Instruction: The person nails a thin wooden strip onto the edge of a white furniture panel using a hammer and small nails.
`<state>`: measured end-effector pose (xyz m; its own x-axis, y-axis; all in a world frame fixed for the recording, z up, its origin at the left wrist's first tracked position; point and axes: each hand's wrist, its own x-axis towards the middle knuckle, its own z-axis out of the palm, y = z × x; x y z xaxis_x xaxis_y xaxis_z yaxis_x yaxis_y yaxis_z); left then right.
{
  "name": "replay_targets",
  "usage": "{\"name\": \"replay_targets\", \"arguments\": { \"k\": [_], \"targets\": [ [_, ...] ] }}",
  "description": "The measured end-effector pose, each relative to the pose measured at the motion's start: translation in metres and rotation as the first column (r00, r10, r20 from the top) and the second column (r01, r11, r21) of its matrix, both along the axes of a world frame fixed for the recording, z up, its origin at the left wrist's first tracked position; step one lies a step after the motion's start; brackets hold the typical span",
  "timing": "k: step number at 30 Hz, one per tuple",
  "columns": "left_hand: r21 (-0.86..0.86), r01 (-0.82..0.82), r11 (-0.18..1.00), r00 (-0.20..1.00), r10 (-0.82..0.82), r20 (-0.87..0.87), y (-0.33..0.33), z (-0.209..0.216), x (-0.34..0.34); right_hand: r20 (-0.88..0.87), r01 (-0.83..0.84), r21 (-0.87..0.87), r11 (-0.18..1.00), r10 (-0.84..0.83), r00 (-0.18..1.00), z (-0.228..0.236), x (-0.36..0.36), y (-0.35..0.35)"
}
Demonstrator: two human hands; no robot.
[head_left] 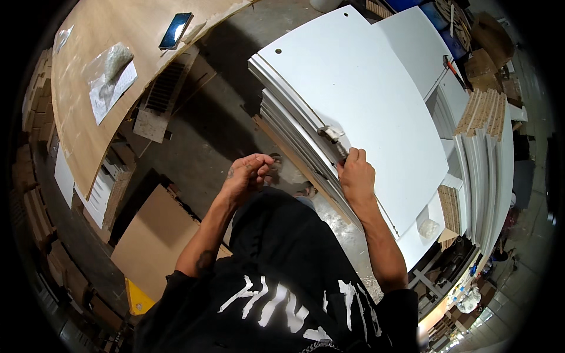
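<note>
I see one left hand (246, 176), fingers curled together, contents unclear; one hammer (332, 135), metal head dark with bright glints, at the top white panel's (376, 88) left edge; one right hand (358, 176) clamped on its handle; one orange-handled tool (454, 70) farther right.

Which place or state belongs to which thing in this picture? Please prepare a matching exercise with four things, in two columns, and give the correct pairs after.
Things:
1. dark rectangular phone
2. hammer-like metal-headed tool
3. person's bare left hand
4. clear plastic bag with pale contents

Places or states:
A. gripped in the bare right hand
B. overlapping a white paper sheet
C. near the edge of the tan wooden board
D. fingers curled, apart from the stacked white panels

Pairs: 1-C, 2-A, 3-D, 4-B
</note>
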<state>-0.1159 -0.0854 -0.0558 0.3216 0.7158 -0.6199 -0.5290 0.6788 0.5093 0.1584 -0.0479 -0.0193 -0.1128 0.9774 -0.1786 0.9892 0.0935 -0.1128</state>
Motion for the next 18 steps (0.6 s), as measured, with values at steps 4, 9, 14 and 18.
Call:
{"name": "replay_targets", "arguments": {
  "k": [4, 9, 14, 18],
  "targets": [
    [0.016, -0.005, 1.0, 1.0, 0.005, 0.02, 0.002, 0.001, -0.001, 0.059, -0.074, 0.023, 0.997, 0.073, 0.996, -0.006, 0.008, 0.002],
    [-0.009, -0.028, 1.0, 0.999, 0.028, 0.03, 0.001, -0.005, -0.001, -0.112, -0.191, 0.098, 0.977, 0.202, 0.973, 0.0, 0.03, 0.0],
    [-0.025, -0.031, 0.999, 0.999, 0.03, -0.009, 0.004, -0.005, 0.006, -0.364, -0.067, 0.133, 0.989, 0.112, 0.924, 0.001, 0.038, 0.0],
    [-0.007, -0.039, 0.999, 0.999, 0.039, 0.019, 0.005, -0.013, 0.013, -0.545, 0.189, -0.019, 0.982, -0.168, 0.821, 0.011, 0.039, 0.011]
  ]
}}
